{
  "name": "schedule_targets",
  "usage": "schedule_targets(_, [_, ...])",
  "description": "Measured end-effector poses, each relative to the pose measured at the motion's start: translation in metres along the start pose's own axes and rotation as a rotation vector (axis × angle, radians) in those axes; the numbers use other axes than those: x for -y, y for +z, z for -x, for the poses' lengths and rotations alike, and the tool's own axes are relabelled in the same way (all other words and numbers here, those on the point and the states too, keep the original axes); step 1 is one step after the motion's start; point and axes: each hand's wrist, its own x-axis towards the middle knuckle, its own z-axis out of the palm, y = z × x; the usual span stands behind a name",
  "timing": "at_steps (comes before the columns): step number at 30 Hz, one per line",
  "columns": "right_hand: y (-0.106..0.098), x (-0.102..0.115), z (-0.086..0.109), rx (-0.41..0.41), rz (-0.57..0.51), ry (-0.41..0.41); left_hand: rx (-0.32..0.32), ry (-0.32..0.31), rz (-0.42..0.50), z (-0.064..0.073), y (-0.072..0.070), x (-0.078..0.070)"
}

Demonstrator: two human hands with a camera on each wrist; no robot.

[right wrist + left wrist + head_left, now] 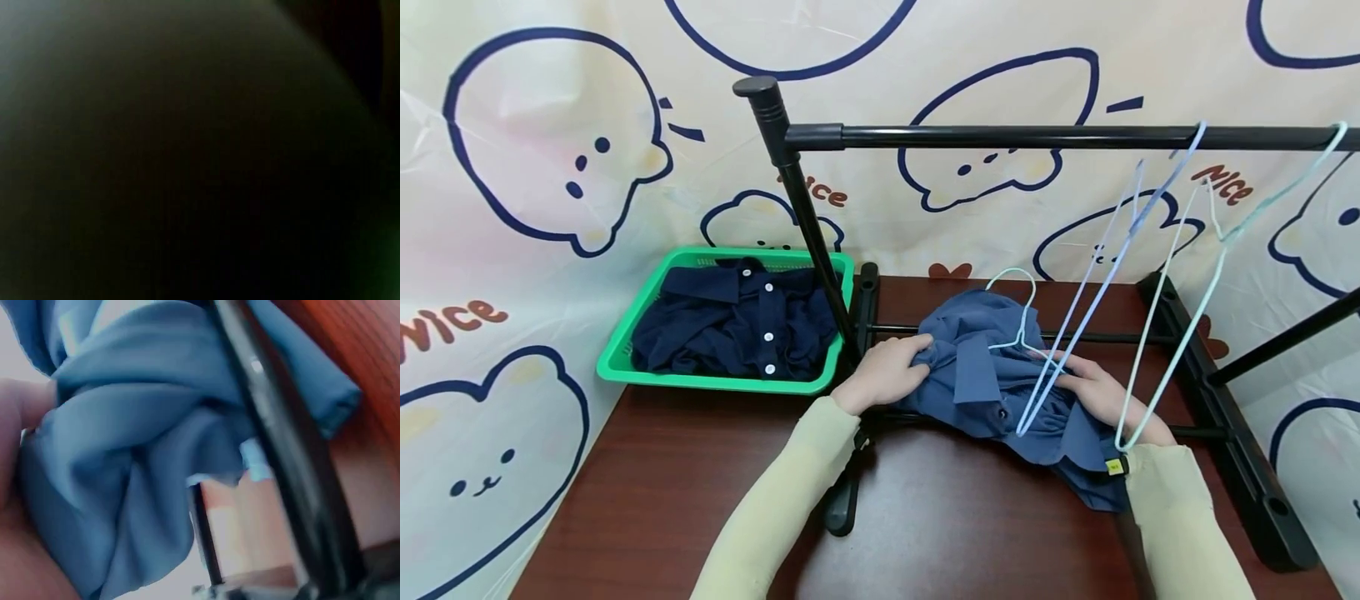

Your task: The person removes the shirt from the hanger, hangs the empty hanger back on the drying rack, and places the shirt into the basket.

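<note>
A blue-grey collared shirt (981,379) lies bunched over the lower bars of a black clothes rack, in the middle of the head view. A pale clothes hanger (1022,333) sits at its collar, hook up, one arm running into the cloth. My left hand (887,367) grips the shirt's left shoulder; the left wrist view shows folds of this shirt (144,419) against the fingers. On the other side my right hand (1101,392) holds the shirt near the hanger's right arm, its fingertips partly hidden by cloth. The right wrist view is almost wholly dark.
A green basket (711,382) with a folded navy shirt (730,321) stands at the left. Two empty hangers, one lilac (1105,283) and one mint (1222,242), hang from the rack's top bar (1000,137), in front of the right hand. The brown table (700,483) lies underneath.
</note>
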Motion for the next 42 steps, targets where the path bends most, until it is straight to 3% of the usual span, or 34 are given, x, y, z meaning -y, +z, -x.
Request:
schedule_targets(6, [0.008, 0.021, 0.000, 0.120, -0.181, -0.043, -0.172, 0.007, -0.058, 0.027, -0.026, -0.008])
schedule_targets(11, [0.019, 0.038, 0.000, 0.159, -0.248, -0.081, -0.239, 0.003, -0.086, 0.056, -0.051, -0.018])
schedule_targets(18, [0.042, 0.067, -0.003, 0.239, -0.373, -0.212, -0.331, 0.033, -0.172, 0.097, -0.086, -0.033])
schedule_targets(24, [0.058, 0.086, -0.004, 0.306, -0.443, -0.257, -0.397, 0.042, -0.245, 0.122, -0.109, -0.042])
schedule_targets(27, [0.064, 0.086, -0.005, 0.314, -0.440, -0.254, -0.389, 0.015, -0.227, 0.126, -0.107, -0.037])
schedule_targets(31, [0.069, 0.081, -0.008, 0.291, -0.349, -0.230, -0.351, -0.049, -0.151, 0.124, -0.093, -0.021])
schedule_targets(39, [0.062, 0.072, -0.003, 0.038, -0.025, -0.099, -0.349, -0.136, 0.043, 0.114, -0.064, 0.013])
schedule_targets(42, [0.054, 0.071, 0.006, 0.001, 0.040, -0.064, -0.370, -0.160, 0.101, 0.114, -0.058, 0.021])
